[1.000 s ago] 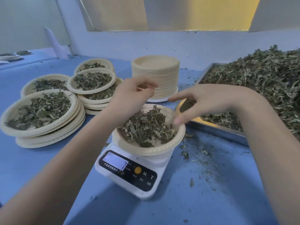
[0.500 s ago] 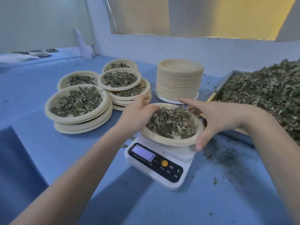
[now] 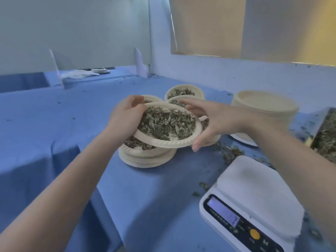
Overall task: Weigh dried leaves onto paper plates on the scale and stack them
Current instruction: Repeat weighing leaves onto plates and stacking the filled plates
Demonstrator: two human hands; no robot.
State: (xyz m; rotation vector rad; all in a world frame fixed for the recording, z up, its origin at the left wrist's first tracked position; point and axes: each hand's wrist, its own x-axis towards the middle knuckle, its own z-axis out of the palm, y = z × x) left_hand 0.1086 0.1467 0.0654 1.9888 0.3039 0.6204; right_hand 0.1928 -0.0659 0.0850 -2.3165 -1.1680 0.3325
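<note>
Plate of dried leaves [image 3: 168, 126] held in mid-air, tilted slightly down toward 6 o'clock, directly above nearest stack of filled plates [image 3: 145, 155]. Left hand [image 3: 125, 117] gripping rim at 9 o'clock, fingers curled over edge. Right hand [image 3: 209, 122] gripping rim at 3 o'clock, thumb below, fingers spread across far edge. Scale [image 3: 254, 202] bare at 4 o'clock, well apart from plate. More filled stacks [image 3: 183, 91] at 12 o'clock; tall stack of empty plates [image 3: 263, 104] at 2 o'clock; tray of loose leaves [image 3: 325, 135] at 3 o'clock edge.

Likely step: lowering weighed plate onto stack. Risks, judged from present pose:
- Spill over low near rim if tilt grows, leaves being light and loose; weighed portion then off.
- Off-centre landing on stack, leaving a leaning pile prone to sliding.
- Thin paper rim buckling under too firm a pinch, tipping contents.
- Knocking neighbouring stacks at 12 o'clock with right fingers, these lying just beside.
</note>
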